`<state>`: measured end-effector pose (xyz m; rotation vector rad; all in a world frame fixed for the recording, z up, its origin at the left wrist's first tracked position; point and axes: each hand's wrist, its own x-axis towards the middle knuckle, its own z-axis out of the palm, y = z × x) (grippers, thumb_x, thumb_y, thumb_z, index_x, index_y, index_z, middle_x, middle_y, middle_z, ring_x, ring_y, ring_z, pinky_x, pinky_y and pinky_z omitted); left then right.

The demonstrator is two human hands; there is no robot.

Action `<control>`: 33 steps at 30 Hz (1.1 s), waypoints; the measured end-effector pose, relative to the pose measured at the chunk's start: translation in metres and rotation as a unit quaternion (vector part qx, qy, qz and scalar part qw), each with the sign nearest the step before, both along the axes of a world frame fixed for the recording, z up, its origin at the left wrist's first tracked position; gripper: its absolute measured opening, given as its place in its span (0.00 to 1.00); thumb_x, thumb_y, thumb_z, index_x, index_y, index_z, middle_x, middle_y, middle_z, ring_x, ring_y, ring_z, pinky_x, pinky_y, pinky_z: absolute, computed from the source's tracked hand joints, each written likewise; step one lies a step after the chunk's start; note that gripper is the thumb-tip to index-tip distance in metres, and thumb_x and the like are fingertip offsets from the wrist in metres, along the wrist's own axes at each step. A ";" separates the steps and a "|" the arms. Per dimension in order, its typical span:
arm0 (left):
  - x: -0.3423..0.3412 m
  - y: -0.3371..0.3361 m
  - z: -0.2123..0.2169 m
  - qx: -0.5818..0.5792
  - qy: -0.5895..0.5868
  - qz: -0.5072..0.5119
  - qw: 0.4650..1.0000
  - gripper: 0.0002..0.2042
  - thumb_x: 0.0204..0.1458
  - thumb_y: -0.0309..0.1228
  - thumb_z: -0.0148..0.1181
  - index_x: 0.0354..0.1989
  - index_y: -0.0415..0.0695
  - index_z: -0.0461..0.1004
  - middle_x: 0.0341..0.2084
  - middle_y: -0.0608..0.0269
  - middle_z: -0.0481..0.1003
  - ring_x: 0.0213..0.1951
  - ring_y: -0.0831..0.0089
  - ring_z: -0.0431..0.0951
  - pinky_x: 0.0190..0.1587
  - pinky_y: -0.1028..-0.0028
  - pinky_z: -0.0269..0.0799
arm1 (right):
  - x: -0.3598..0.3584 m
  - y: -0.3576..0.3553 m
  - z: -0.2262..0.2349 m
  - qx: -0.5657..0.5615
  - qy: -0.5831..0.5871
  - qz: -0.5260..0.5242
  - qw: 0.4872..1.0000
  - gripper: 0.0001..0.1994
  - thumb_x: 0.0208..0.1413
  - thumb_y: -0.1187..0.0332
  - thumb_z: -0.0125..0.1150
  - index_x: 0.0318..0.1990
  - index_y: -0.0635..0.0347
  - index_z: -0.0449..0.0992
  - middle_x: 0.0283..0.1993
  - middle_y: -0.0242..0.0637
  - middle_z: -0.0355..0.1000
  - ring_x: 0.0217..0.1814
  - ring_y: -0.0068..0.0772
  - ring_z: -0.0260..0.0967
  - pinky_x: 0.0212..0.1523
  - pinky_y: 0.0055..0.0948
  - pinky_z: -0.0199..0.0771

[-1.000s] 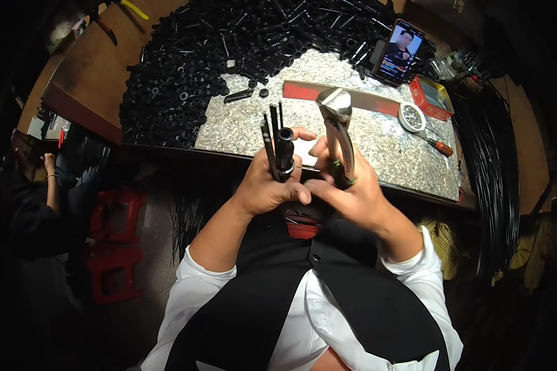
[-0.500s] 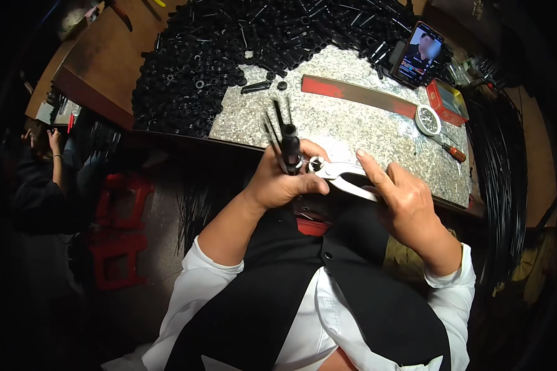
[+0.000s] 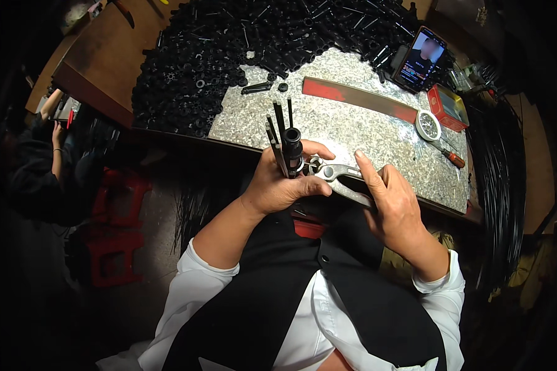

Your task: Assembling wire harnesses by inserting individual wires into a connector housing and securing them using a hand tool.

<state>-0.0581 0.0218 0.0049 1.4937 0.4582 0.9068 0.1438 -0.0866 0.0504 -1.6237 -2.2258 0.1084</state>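
Note:
In front of my body, my left hand (image 3: 271,183) is closed around a black tubular part (image 3: 293,145) with a ringed upper end. Several thin dark rods (image 3: 277,120) stick up beside it from the same grip. My right hand (image 3: 395,204) holds metal pincers (image 3: 345,174) by the handles, its index finger stretched along the upper one. The pincers' jaws sit beside the tubular part, close to my left thumb and fingers. What lies between the jaws is too small to make out.
A large heap of black tubular parts (image 3: 185,80) covers the table's far left. On the speckled tabletop (image 3: 247,117) lie a red-brown flat bar (image 3: 359,100), a small white bowl (image 3: 428,126), a screwdriver (image 3: 453,158), a red box (image 3: 445,111) and a propped phone (image 3: 421,59). A person (image 3: 43,161) sits at left.
The tubular part has tilted so its open upper end shows more, and the rods have shifted with it. The pincers have turned slightly and my right hand has moved a little left.

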 end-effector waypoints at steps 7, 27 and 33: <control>0.001 -0.001 -0.002 -0.012 -0.008 -0.007 1.000 0.31 0.32 0.48 0.74 0.42 0.38 0.75 0.36 0.67 0.75 0.32 0.85 0.66 0.33 0.83 0.60 | 0.000 0.000 -0.003 0.040 -0.034 -0.006 0.999 0.44 0.32 0.83 0.63 0.65 0.58 0.57 0.30 0.41 0.56 0.30 0.41 0.59 0.32 0.36 0.62; 0.003 0.002 0.005 0.016 0.106 -0.060 0.992 0.22 0.39 0.37 0.73 0.41 0.38 0.74 0.33 0.65 0.75 0.34 0.81 0.71 0.36 0.79 0.68 | 0.018 0.002 0.017 0.115 -0.197 0.027 0.973 0.32 0.44 0.71 0.63 0.61 0.54 0.64 0.25 0.37 0.56 0.26 0.37 0.59 0.26 0.34 0.60; 0.005 0.004 0.003 0.038 0.114 -0.024 0.993 0.23 0.36 0.42 0.74 0.38 0.41 0.76 0.33 0.69 0.75 0.32 0.84 0.68 0.34 0.82 0.62 | 0.012 0.000 0.013 0.044 -0.113 0.008 0.993 0.31 0.45 0.74 0.60 0.61 0.55 0.63 0.24 0.39 0.56 0.23 0.38 0.60 0.24 0.36 0.61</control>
